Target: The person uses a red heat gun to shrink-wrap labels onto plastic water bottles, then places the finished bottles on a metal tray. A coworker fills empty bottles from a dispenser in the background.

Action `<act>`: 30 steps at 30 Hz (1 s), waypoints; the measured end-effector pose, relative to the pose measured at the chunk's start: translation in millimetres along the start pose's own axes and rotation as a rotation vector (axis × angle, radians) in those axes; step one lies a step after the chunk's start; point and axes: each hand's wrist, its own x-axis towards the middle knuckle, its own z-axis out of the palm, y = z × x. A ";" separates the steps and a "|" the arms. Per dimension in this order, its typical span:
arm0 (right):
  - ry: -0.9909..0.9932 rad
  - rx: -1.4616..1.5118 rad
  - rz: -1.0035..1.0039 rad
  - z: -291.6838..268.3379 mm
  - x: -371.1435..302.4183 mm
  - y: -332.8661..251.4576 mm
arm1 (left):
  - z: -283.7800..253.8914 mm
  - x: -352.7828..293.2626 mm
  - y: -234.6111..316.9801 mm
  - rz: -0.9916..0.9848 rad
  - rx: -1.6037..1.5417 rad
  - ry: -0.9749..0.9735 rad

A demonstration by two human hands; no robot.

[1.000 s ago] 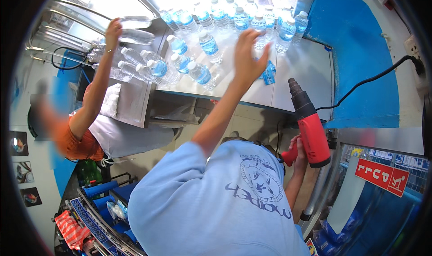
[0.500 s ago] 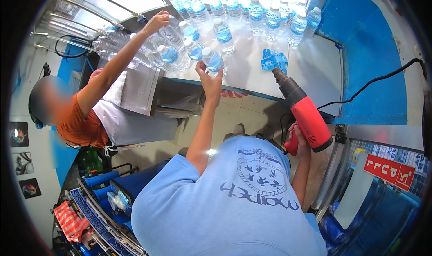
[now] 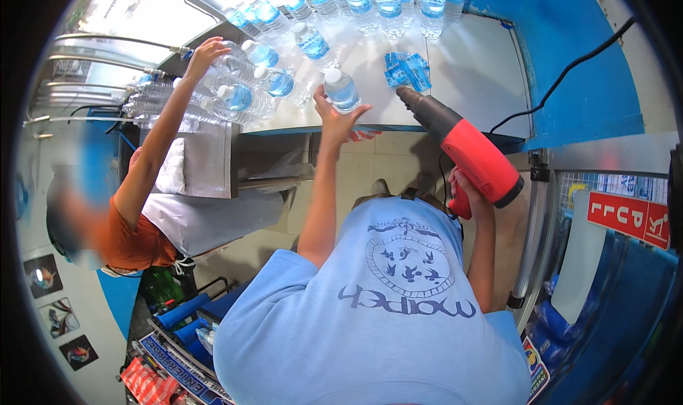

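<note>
the left grip (image 3: 337, 123), pinching a bottle (image 3: 343, 93), has drawn it off the other bottles (image 3: 278, 85), singling it out nearer the gun (image 3: 475, 152) the right grip (image 3: 469, 189) clasps

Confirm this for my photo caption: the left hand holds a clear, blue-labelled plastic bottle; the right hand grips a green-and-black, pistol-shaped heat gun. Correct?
Not quite: the head view shows the right hand gripping a red-and-black, pistol-shaped heat gun. The rest stands.

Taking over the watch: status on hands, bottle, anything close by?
Left hand gripping labelled bottle. Right hand holding red heat gun. Loose blue labels near its nozzle.
</note>
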 end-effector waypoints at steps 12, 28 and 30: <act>-0.191 -0.017 0.083 1.8 31.8 31.7 | -57.7 41.4 -4.5 -0.288 -0.465 -0.505; -0.166 0.047 0.090 26.4 42.6 34.2 | -61.5 46.7 -2.1 -0.259 -0.384 -0.555; -0.179 0.058 0.080 28.5 42.9 33.2 | -61.8 46.7 -3.0 -0.270 -0.381 -0.549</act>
